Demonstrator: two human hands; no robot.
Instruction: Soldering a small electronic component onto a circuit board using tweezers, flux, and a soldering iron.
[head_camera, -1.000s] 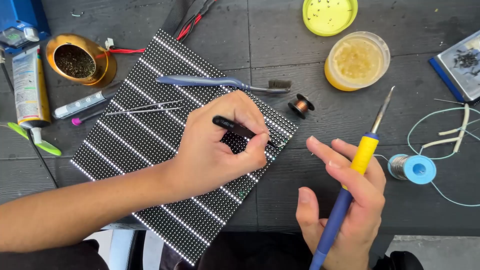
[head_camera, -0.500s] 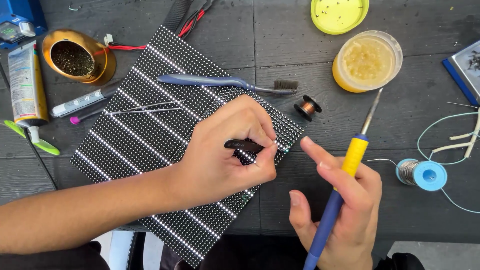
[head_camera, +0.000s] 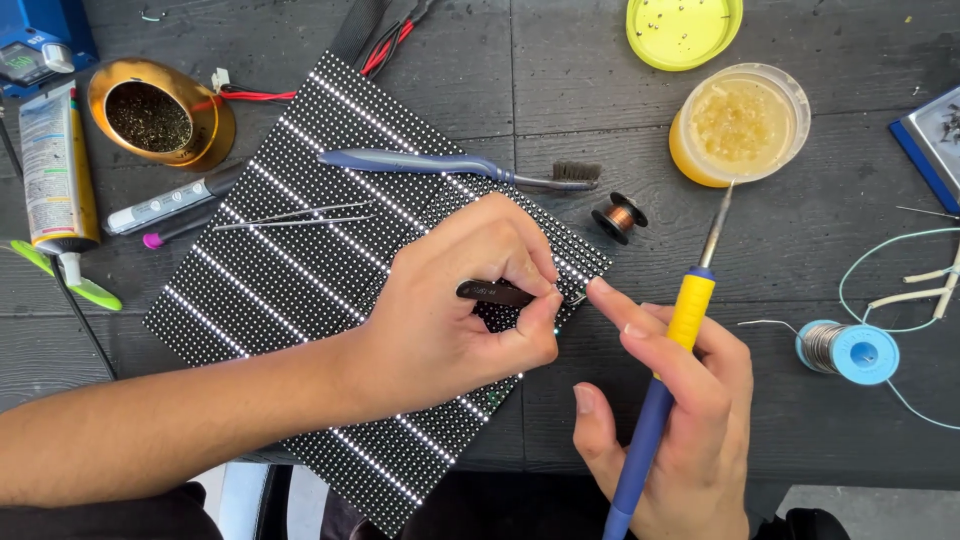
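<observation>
Rework step in hand: the left hand (head_camera: 450, 320), grip clamped on black tweezers (head_camera: 497, 293), works the panel (head_camera: 300, 280) edge on the surface, while the right hand (head_camera: 670, 420), grip closed round the iron (head_camera: 672, 340), likely must next bring its tip down precisely.

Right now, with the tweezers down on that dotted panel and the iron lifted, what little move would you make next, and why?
Probably bring the soldering iron tip down and left toward the black tweezers. The left hand presses the tweezer tips at the LED panel edge, while the right hand holds the iron with its tip up by the flux jar, away from that spot.
</observation>
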